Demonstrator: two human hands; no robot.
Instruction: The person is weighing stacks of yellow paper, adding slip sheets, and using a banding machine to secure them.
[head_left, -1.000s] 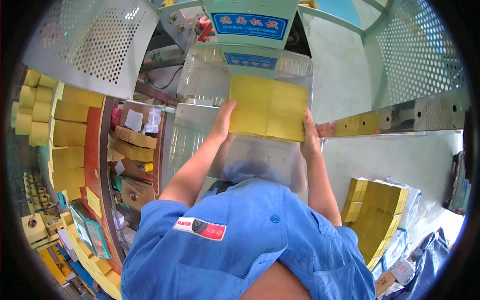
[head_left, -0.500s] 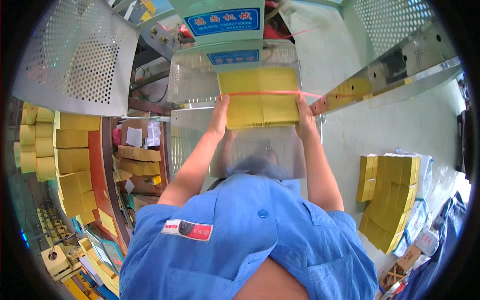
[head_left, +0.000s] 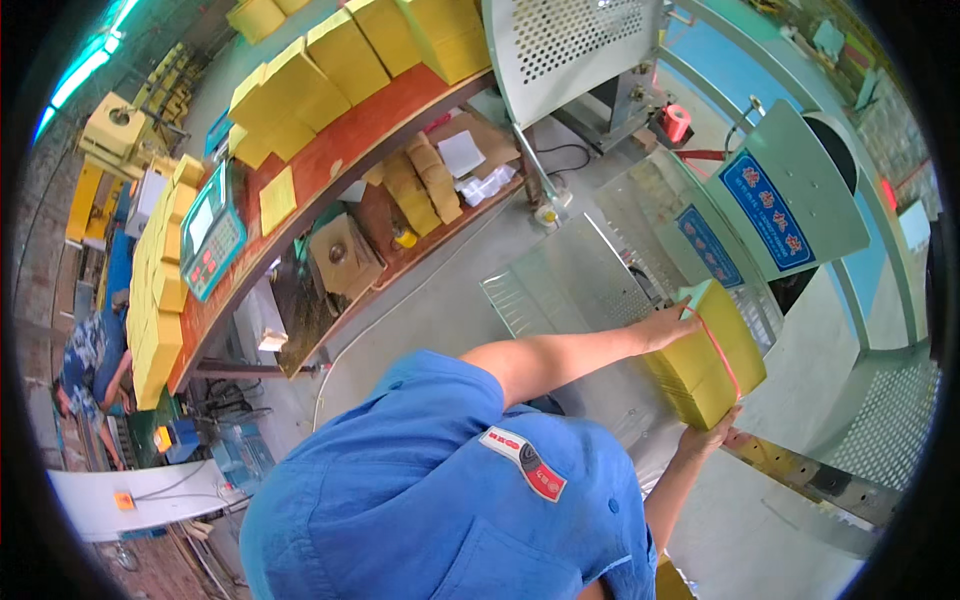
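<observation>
Thick yellow paper stack w/ red band (head_left: 708, 352) held betw. both hands over perforated metal machine table (head_left: 570, 285): left hand (head_left: 668, 325) clasps upper end, right hand (head_left: 712, 432) lower; long axis runs hand-to-hand.

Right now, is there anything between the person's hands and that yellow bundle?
Nothing visible. The left hand presses one end of the yellow stack, which has a red band around it, and the right hand grips the opposite end, both touching it directly, above the machine's metal table.
</observation>
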